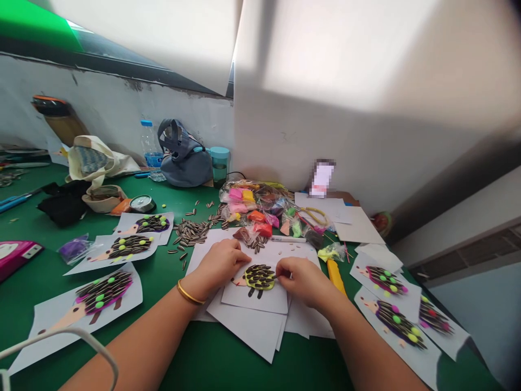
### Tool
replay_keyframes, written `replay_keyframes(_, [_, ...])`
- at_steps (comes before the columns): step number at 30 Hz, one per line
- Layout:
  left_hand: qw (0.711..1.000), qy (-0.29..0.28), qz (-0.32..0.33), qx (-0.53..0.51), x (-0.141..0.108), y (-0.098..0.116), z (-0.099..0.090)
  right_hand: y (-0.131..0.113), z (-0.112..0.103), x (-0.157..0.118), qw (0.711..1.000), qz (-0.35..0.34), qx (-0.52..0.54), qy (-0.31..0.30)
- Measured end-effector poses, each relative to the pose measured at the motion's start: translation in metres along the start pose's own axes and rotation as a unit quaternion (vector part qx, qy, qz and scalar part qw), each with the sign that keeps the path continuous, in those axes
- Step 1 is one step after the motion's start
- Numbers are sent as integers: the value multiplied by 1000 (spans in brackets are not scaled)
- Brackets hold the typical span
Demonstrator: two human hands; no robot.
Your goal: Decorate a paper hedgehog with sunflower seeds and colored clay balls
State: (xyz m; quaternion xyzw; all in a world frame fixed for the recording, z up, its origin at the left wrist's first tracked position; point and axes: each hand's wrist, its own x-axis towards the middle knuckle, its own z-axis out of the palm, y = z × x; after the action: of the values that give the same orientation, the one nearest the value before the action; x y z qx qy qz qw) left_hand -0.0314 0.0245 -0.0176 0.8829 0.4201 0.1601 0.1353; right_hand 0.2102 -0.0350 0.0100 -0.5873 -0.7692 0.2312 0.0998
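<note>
A hedgehog picture point(259, 277) lies on a white sheet in front of me, its yellow-green clay back covered with rows of striped sunflower seeds. My right hand point(303, 279) is closed in a pinch at the right edge of that back, with the dark tip of a sunflower seed point(275, 276) showing at the fingertips. On the paper at the upper left of the hedgehog rests my left hand point(222, 263), index finger stretched toward the picture and the other fingers partly hidden. More white sheets point(252, 328) lie under the picture.
A heap of sunflower seeds point(191, 232) lies left of the papers. Bagged coloured clay point(254, 209), a white pen point(288, 239) and a yellow cutter point(335, 277) lie beyond and right. Other hedgehog pictures point(103, 296) flank both sides. A white cable point(89, 339) crosses the lower left.
</note>
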Motion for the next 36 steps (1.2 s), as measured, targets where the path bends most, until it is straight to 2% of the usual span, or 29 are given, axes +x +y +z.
replay_keyframes(7, [1000,-1,3,8,0,-1,0,-3,5,-1,1000,-2,2,22])
replay_keyframes(14, [1000,-2,-2,-2,0,0,0,-2,9,2,1000,12,-15,10])
replay_keyframes(22, [1000,-8,-5,15,0,1,0,-2,9,3,1000,-8,-25,15])
replay_keyframes(36, [1000,-12,-1,15,0,3,-3,-8,13,6,998,-1,-54,14])
